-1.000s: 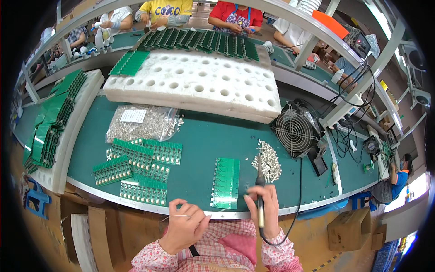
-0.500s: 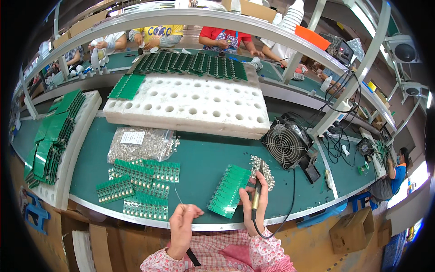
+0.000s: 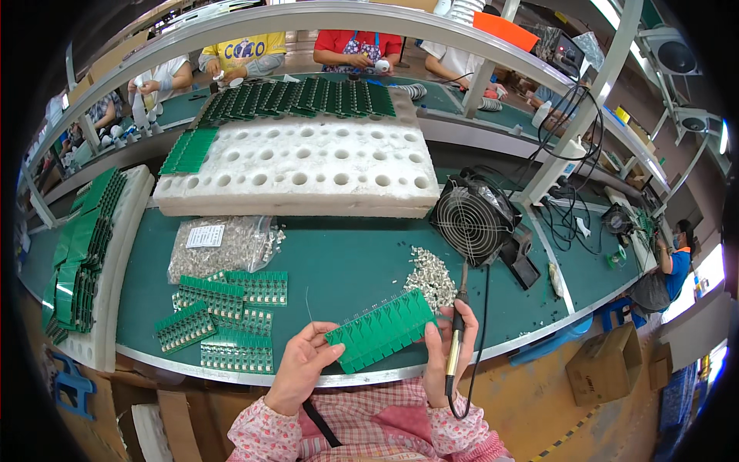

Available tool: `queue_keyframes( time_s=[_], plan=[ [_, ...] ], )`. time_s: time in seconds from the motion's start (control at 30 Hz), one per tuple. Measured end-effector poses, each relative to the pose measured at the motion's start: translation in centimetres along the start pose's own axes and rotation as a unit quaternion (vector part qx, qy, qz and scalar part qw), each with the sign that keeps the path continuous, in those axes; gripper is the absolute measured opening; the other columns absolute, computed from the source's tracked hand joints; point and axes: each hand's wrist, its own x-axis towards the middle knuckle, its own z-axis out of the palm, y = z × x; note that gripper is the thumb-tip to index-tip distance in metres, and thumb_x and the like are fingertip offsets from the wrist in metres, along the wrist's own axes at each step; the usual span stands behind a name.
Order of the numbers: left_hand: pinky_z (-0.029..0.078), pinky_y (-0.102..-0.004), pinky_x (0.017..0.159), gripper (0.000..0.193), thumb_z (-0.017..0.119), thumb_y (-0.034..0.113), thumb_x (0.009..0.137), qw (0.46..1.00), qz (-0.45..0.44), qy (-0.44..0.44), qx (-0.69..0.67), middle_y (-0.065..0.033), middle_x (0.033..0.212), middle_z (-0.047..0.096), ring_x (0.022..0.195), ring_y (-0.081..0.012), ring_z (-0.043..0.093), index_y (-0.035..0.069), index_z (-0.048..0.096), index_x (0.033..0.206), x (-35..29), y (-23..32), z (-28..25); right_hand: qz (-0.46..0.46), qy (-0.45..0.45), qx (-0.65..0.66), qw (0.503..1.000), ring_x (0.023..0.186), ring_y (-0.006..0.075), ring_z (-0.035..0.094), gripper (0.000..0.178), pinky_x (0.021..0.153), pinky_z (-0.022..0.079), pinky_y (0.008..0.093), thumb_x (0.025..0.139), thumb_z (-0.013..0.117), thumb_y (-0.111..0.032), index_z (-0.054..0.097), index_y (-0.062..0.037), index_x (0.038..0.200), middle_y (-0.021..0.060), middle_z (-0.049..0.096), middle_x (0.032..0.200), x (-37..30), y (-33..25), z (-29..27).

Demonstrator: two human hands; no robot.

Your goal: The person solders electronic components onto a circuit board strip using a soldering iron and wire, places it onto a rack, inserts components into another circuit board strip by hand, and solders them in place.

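Observation:
A long green circuit board panel (image 3: 381,333) is held up over the near edge of the bench, tilted, with a row of fine pins along its far edge. My left hand (image 3: 302,368) pinches its left end between thumb and fingers. A thin wire (image 3: 309,304) rises from beside those fingers. In my right hand (image 3: 440,356) is a soldering iron (image 3: 456,339), its tip pointing away from me. The thumb of that hand also touches the board's right end. Just beyond lies a heap of small metallic parts (image 3: 431,279).
Several populated boards (image 3: 235,350) lie at left, near a bag of small parts (image 3: 219,250). White foam blocks (image 3: 292,202) (image 3: 127,231) carry more green boards. A fan (image 3: 471,227) stands at right, with the iron's cord (image 3: 485,308) running past. People work across the bench.
My left hand has come up and right to grip the board's left end. The board has turned from steep to nearly lengthwise and lifted. The soldering iron has shifted right, its tip now more upright.

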Motion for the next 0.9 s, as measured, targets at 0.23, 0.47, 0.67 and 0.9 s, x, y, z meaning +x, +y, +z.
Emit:
queue_keyframes(
  time_s=[0.23,0.47,0.67,0.9],
  plan=[
    [0.047,-0.0264,0.086,0.026,0.058,0.003,0.091,0.997,-0.028,0.032,-0.059,-0.0084,0.108,0.064,0.097,-0.0123,0.060,0.001,0.051,0.116,0.8,-0.3,0.3,0.013,-0.006,0.010,1.000,0.094,0.0141,0.054,0.047,0.072,0.058,0.0298,0.086,0.060,0.006,0.037,-0.0006,0.126,0.0107,0.046,0.112,-0.8,0.9,-1.3],
    [0.046,-0.0278,0.086,0.022,0.058,0.008,0.093,0.997,-0.034,0.050,-0.048,-0.0072,0.106,0.065,0.096,-0.0119,0.060,0.003,0.052,0.113,1.5,-0.6,0.1,0.017,-0.010,0.002,1.000,0.095,0.0126,0.052,0.044,0.075,0.056,0.0265,0.084,0.061,0.008,0.039,-0.0009,0.122,0.0100,0.048,0.109,-0.5,1.7,-1.4],
    [0.045,-0.0277,0.086,0.022,0.058,0.009,0.093,0.996,-0.040,0.061,-0.048,-0.0067,0.103,0.064,0.095,-0.0116,0.059,0.002,0.052,0.113,1.7,-0.4,0.7,0.029,0.007,0.012,0.999,0.090,0.0118,0.054,0.043,0.075,0.055,0.0257,0.084,0.061,0.009,0.041,-0.0013,0.120,0.0099,0.049,0.107,-0.5,1.8,-1.5],
    [0.045,-0.0248,0.080,0.020,0.059,0.005,0.092,0.996,-0.048,0.073,-0.036,-0.0068,0.097,0.064,0.089,-0.0098,0.058,0.002,0.051,0.110,1.7,-0.3,1.0,0.011,0.015,-0.003,1.000,0.088,0.0110,0.054,0.043,0.074,0.052,0.0227,0.083,0.062,0.010,0.042,-0.0015,0.119,0.0096,0.050,0.107,-0.6,2.3,-2.0]
  ],
)
